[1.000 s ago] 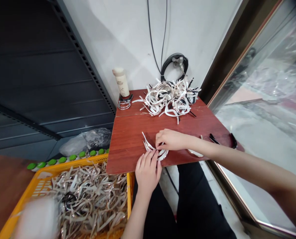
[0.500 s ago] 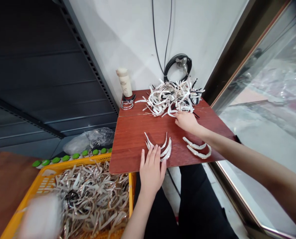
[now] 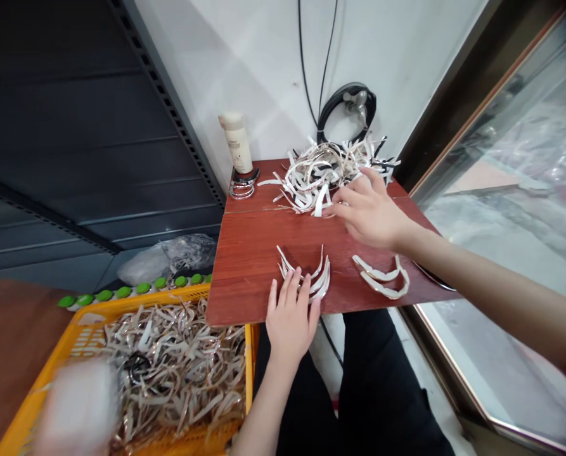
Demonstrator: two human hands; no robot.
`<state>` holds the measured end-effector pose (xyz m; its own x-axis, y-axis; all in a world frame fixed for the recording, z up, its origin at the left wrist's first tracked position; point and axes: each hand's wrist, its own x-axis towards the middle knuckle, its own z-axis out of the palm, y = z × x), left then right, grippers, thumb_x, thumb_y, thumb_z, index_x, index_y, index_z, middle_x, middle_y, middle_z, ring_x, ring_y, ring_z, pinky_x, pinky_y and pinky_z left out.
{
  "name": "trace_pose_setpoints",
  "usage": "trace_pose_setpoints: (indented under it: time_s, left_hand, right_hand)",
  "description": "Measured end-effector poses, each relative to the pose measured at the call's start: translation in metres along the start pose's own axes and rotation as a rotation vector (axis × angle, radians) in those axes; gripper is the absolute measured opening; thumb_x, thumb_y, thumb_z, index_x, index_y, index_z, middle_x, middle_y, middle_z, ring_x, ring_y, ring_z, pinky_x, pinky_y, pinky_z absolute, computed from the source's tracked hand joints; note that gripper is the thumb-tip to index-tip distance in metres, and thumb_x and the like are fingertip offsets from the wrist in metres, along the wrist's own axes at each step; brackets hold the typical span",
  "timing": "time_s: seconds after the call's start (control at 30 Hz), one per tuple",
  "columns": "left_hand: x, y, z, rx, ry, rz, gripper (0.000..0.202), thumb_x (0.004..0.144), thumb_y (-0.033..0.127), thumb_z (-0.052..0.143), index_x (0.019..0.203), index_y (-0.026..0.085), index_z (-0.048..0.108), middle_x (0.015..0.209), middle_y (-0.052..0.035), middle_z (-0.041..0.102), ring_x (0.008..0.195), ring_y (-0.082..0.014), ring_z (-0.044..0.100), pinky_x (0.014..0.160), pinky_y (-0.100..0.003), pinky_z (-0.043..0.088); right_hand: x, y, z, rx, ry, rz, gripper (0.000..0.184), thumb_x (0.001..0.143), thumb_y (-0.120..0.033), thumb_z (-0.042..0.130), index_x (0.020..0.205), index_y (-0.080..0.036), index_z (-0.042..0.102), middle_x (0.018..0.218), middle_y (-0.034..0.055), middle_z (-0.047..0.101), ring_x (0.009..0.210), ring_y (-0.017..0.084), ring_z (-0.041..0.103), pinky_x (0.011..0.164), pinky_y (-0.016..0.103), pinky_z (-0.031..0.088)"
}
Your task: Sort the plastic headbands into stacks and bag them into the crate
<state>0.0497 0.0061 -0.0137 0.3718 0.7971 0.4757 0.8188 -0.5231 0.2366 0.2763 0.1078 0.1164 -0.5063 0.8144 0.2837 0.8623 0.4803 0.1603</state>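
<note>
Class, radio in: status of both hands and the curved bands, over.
Left hand flat on small band stack. Right hand open at band pile. Nothing between.

Bright daylight from the right, dim left side, wide-angle edge stretching, blurred lower-left corner

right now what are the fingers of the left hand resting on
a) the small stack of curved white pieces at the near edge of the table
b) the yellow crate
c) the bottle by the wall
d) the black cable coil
a: the left hand lies flat with its fingers on the small stack of curved white pieces at the near edge of the red-brown table, well apart from the bottle.
</note>
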Motion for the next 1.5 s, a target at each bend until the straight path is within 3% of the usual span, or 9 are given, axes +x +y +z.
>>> trace_pose_setpoints:
  time_s: [0.17, 0.3, 0.43, 0.6, 0.73, 0.9, 1.27, 1.37, 1.5]
  left_hand:
    - [0.0, 0.0, 0.0, 0.011, -0.032, -0.004, 0.041, 0.098, 0.033, 0.047, 0.136, 0.022, 0.055, 0.148, -0.0062, 0.051, 0.137, -0.026, 0.047, 0.118, -0.05, 0.029]
    - [0.0, 0.001, -0.001, 0.031, -0.059, -0.01, 0.042, 0.098, 0.034, 0.046, 0.138, 0.023, 0.054, 0.151, -0.0064, 0.046, 0.139, -0.0258, 0.045, 0.118, -0.05, 0.028]
    - [0.0, 0.001, -0.001, 0.037, -0.064, -0.006, 0.042, 0.098, 0.033, 0.046, 0.139, 0.023, 0.052, 0.151, -0.0058, 0.047, 0.139, -0.0255, 0.044, 0.118, -0.051, 0.028]
    - [0.0, 0.001, -0.001, 0.03, -0.048, -0.003, 0.042, 0.098, 0.033, 0.047, 0.137, 0.022, 0.054, 0.15, -0.0067, 0.048, 0.139, -0.0262, 0.044, 0.119, -0.051, 0.027]
    - [0.0, 0.002, 0.0, 0.039, -0.042, -0.007, 0.042, 0.098, 0.034, 0.045, 0.138, 0.022, 0.054, 0.151, -0.0058, 0.047, 0.139, -0.0256, 0.044, 0.12, -0.051, 0.024]
    - [-0.002, 0.001, 0.002, 0.073, -0.051, -0.001, 0.044, 0.099, 0.037, 0.044, 0.141, 0.024, 0.051, 0.15, -0.0046, 0.049, 0.139, -0.0236, 0.044, 0.121, -0.05, 0.021]
    - [-0.003, -0.001, 0.004, 0.085, -0.037, 0.022, 0.045, 0.099, 0.035, 0.045, 0.142, 0.022, 0.05, 0.145, -0.0019, 0.053, 0.137, -0.023, 0.046, 0.123, -0.049, 0.018]
    - [-0.003, -0.001, 0.004, 0.075, -0.031, 0.019, 0.043, 0.099, 0.035, 0.044, 0.139, 0.022, 0.054, 0.144, -0.001, 0.054, 0.137, -0.0232, 0.047, 0.122, -0.048, 0.019]
    - [-0.003, -0.001, 0.005, 0.071, -0.018, 0.01, 0.042, 0.099, 0.036, 0.045, 0.138, 0.023, 0.054, 0.144, 0.0007, 0.054, 0.136, -0.0228, 0.048, 0.121, -0.047, 0.02]
  right_hand:
    - [0.03, -0.03, -0.007, 0.026, -0.035, -0.316, 0.031, 0.091, -0.022, 0.043, 0.082, -0.023, 0.073, 0.082, 0.0072, 0.061, 0.102, 0.031, 0.045, 0.111, 0.059, 0.016]
    - [0.057, -0.054, 0.024, 0.045, -0.047, -0.501, 0.029, 0.088, -0.019, 0.048, 0.075, -0.018, 0.074, 0.08, 0.0091, 0.064, 0.094, 0.028, 0.045, 0.106, 0.056, 0.022]
    - [0.066, -0.061, 0.05, 0.224, -0.129, -0.545, 0.023, 0.086, -0.017, 0.053, 0.08, -0.016, 0.074, 0.1, 0.0106, 0.067, 0.096, 0.026, 0.05, 0.097, 0.047, 0.032]
    - [0.044, -0.048, 0.055, 0.453, -0.127, -0.29, 0.015, 0.087, -0.021, 0.057, 0.091, -0.017, 0.07, 0.107, 0.0092, 0.067, 0.097, 0.023, 0.057, 0.089, 0.036, 0.037]
    - [0.02, -0.041, 0.058, 0.64, -0.358, -0.071, 0.015, 0.084, -0.031, 0.067, 0.092, -0.019, 0.07, 0.09, 0.0033, 0.072, 0.082, 0.018, 0.063, 0.071, 0.027, 0.039]
    - [0.006, -0.035, 0.06, 0.73, -0.507, -0.195, 0.011, 0.087, -0.018, 0.062, 0.088, -0.019, 0.074, 0.088, 0.0021, 0.074, 0.086, 0.018, 0.063, 0.081, 0.027, 0.041]
    - [0.009, -0.038, 0.069, 0.873, -0.501, -0.243, 0.02, 0.083, -0.013, 0.06, 0.092, -0.017, 0.077, 0.095, 0.0037, 0.075, 0.087, 0.017, 0.066, 0.088, 0.027, 0.044]
    - [0.014, -0.021, 0.068, 0.761, -0.406, 0.033, 0.023, 0.087, -0.016, 0.057, 0.101, -0.017, 0.075, 0.098, 0.0043, 0.076, 0.088, 0.017, 0.068, 0.083, 0.025, 0.047]
    - [0.021, 0.009, 0.068, 0.117, -0.221, 0.482, 0.029, 0.093, -0.016, 0.047, 0.107, -0.011, 0.071, 0.106, 0.018, 0.072, 0.096, 0.029, 0.068, 0.083, 0.037, 0.049]
